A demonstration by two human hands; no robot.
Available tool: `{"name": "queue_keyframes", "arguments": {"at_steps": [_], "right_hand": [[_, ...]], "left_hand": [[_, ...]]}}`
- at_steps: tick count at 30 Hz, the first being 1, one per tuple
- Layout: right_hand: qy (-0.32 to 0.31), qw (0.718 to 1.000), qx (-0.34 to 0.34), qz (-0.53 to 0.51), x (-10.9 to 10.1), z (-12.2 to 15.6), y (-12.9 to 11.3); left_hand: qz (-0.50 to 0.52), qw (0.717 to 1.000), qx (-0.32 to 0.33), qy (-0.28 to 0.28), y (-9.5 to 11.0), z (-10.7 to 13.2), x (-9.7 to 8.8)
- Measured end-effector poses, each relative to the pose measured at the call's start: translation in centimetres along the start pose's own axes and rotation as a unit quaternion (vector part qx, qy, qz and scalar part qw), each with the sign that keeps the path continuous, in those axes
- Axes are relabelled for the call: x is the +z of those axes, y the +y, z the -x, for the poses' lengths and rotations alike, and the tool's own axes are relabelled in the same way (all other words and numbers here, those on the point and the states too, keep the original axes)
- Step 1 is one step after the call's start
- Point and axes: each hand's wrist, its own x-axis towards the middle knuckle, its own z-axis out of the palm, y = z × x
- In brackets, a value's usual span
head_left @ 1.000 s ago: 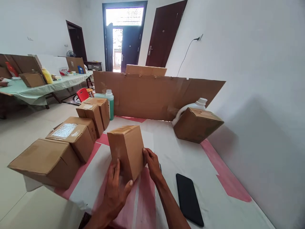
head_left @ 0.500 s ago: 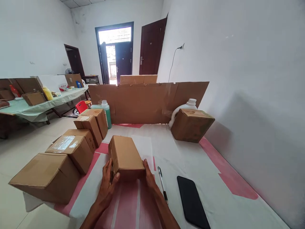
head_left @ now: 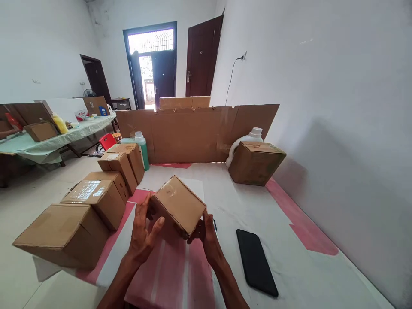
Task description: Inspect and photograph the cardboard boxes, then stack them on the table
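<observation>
Small cardboard box (head_left: pixel 179 205), centre-low of frame, tilted w/ long axis running lower-right; left hand (head_left: pixel 142 231) and right hand (head_left: pixel 206 231) each clasp a side, lifted off tabletop (head_left: pixel 289 240).

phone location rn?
Head view: the black phone lies flat on the white-and-pink table cover, low and right of centre, just right of the right hand that holds the small cardboard box with the left hand.
</observation>
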Motion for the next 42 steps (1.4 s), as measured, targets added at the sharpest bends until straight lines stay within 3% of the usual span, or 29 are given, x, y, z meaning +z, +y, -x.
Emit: {"name": "queue_keyframes", "arguments": {"at_steps": [4, 7, 10, 14, 20, 26, 31, 35, 39, 42], "right_hand": [[-0.005, 1.000, 0.002, 0.006, -0.8, -0.8, -0.7], [-0.023, 1.000, 0.000, 0.013, -2.1, -1.7, -0.5], [-0.053, 0.993, 0.000, 0.101, -3.1, -2.3, 0.2], [-0.017, 0.971, 0.005, 0.240, -2.5, -2.7, 1.6], [-0.075, 0.991, 0.064, 0.091, -0.7, -2.4, 2.8], [-0.098, 0.982, 0.131, 0.092, -0.7, 2.1, 3.1], [-0.103, 0.978, 0.147, 0.108, -1.7, 7.3, 1.9], [-0.109, 0.971, 0.164, 0.133, -2.4, 10.5, 1.0], [-0.090, 0.971, 0.157, 0.158, -1.4, 13.2, 0.8], [-0.113, 0.967, 0.142, 0.181, -1.2, 13.8, 0.3]], "left_hand": [[0.008, 0.999, -0.014, -0.032, -0.4, -1.2, -0.5], [-0.005, 0.999, -0.017, -0.027, -1.6, -2.3, -0.4], [-0.016, 1.000, -0.012, 0.009, -3.0, -3.3, 0.0], [-0.019, 0.999, -0.017, 0.036, -4.3, -3.6, 0.7], [-0.024, 0.997, -0.031, 0.060, -4.7, -3.1, 0.8], [-0.063, 0.996, -0.025, 0.053, -2.5, -2.4, 0.3], [-0.119, 0.990, 0.037, -0.063, 0.9, -1.5, 0.4], [-0.116, 0.983, 0.050, -0.129, 3.5, -0.2, 0.2], [-0.152, 0.980, 0.029, -0.128, 4.9, 1.4, -0.2], [-0.171, 0.979, 0.016, -0.110, 5.1, 2.3, -0.7]]}}
